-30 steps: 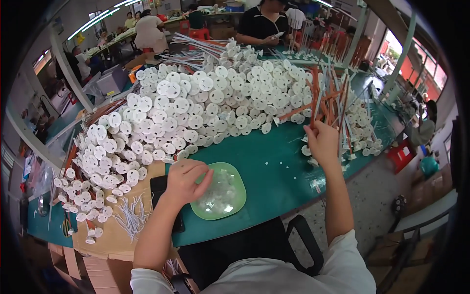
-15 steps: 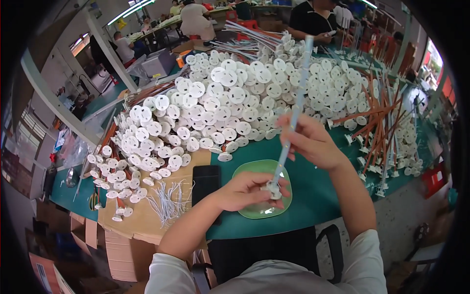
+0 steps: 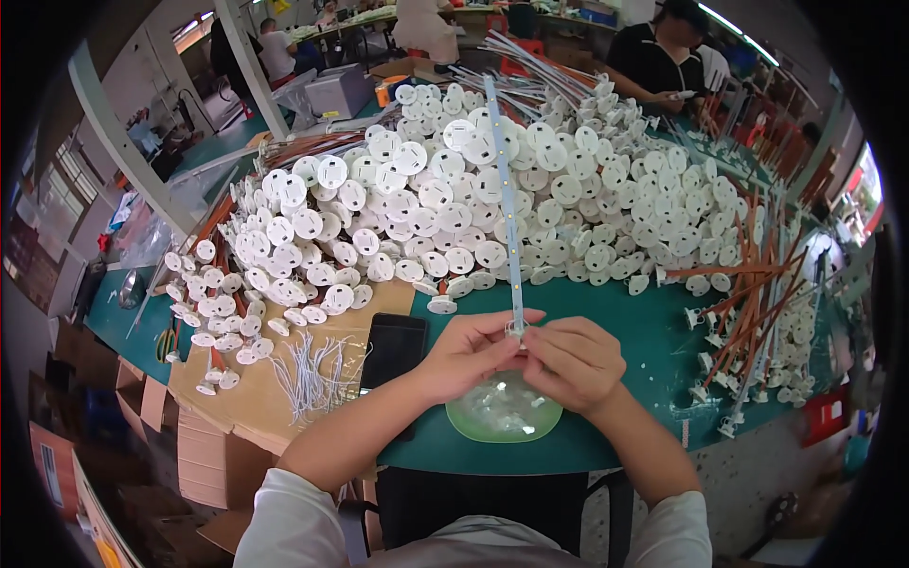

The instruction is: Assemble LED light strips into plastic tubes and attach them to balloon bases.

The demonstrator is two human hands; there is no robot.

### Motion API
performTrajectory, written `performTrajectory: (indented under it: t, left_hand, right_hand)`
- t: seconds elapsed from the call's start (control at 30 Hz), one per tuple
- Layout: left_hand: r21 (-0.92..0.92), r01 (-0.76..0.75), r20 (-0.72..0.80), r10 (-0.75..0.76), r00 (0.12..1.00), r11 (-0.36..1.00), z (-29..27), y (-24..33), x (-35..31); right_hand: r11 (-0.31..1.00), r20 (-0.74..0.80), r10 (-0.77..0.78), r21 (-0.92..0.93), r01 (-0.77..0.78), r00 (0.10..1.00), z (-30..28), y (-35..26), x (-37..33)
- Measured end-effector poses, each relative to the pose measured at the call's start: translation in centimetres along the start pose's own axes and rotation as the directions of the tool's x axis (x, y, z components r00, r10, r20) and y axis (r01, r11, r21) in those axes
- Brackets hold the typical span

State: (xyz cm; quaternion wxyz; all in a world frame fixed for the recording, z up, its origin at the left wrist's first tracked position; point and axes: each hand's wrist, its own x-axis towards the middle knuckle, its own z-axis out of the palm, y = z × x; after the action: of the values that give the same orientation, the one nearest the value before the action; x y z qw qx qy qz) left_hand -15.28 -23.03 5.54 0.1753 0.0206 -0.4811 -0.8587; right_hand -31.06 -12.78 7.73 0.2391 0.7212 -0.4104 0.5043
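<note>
A long pale LED strip (image 3: 507,199) with small yellow dots stands nearly upright in front of me. Its lower end meets a small white plastic base (image 3: 517,331), mostly covered by my fingers. Around the base's left side, my left hand (image 3: 473,352) is closed with thumb and fingers. My right hand (image 3: 579,362) pinches at the same spot from the right, its fingertips against the strip's foot. Below both hands lies a green dish (image 3: 500,437) with small shiny pieces in it, too small to make out.
A big heap of white round-ended pieces (image 3: 417,204) fills the table's far side. Brown strips (image 3: 757,293) lie at the right. Thin white wires (image 3: 312,374) rest on cardboard, next to a black flat device (image 3: 393,350). A co-worker (image 3: 658,57) sits beyond the heap.
My right hand has come down from the strip's middle to its base. The strip has gone from leaning right to nearly upright, tilting slightly left. The view has shifted a little.
</note>
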Motion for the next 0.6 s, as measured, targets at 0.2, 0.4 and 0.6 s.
performTrajectory:
  t: [0.2, 0.4, 0.6]
  left_hand:
    - [0.087, 0.018, 0.045, -0.022, 0.999, 0.996, 0.6, -0.2, -0.1]
    - [0.050, 0.053, 0.097, -0.057, 0.994, 0.997, 0.8, -0.1, -0.4]
    - [0.171, 0.008, 0.027, -0.013, 1.000, 0.985, -0.2, 0.0, -0.5]
  right_hand:
    - [0.998, 0.013, 0.031, 0.059, -0.031, 0.999, -0.7, -0.6, -0.1]
    - [0.995, 0.037, 0.062, 0.072, -0.064, 0.997, -1.6, -1.1, -0.1]
    - [0.990, 0.096, 0.073, 0.115, -0.084, 0.993, -0.5, -0.4, -0.4]
